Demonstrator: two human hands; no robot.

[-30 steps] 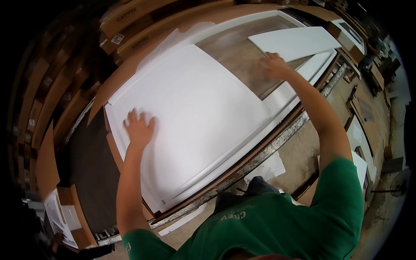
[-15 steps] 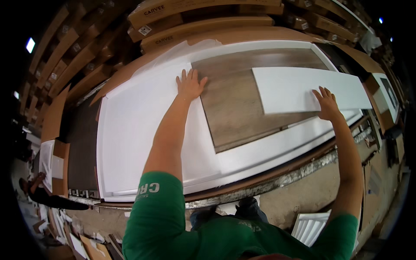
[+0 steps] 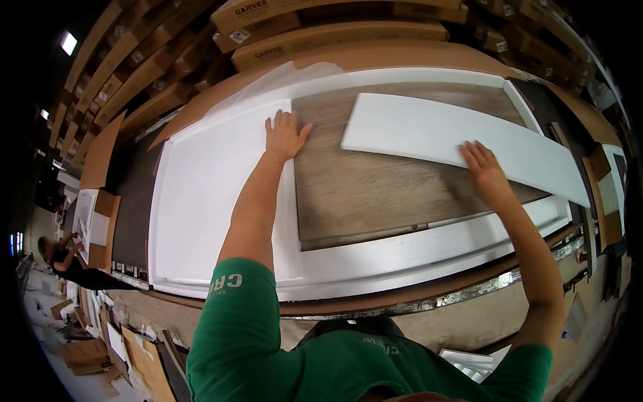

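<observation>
My left hand [image 3: 284,137] lies palm down, fingers spread, on the right edge of a wide white panel [image 3: 214,194]. Bordering this panel is a white frame [image 3: 429,236], which also surrounds a brown wood-grain surface [image 3: 375,191]. Over that surface a long, flat white board [image 3: 429,127] lies slantwise, its right end crossing the frame and coming nearer to me. My right hand [image 3: 487,173] rests with extended fingers on the board's near edge; its thumb is hidden.
Opened brown cardboard [image 3: 402,53] lies under and behind the frame. Stacked long cartons [image 3: 341,43] stand beyond. A person [image 3: 63,258] in dark clothes is at the far left by an open box [image 3: 100,221]. Boxed white parts [image 3: 606,181] stand at right; scraps [image 3: 87,352] litter the lower left floor.
The white board has slid left and turned, its right end swinging toward me. My right hand has moved left with it. My left hand stays by the panel's edge. The view has shifted slightly.
</observation>
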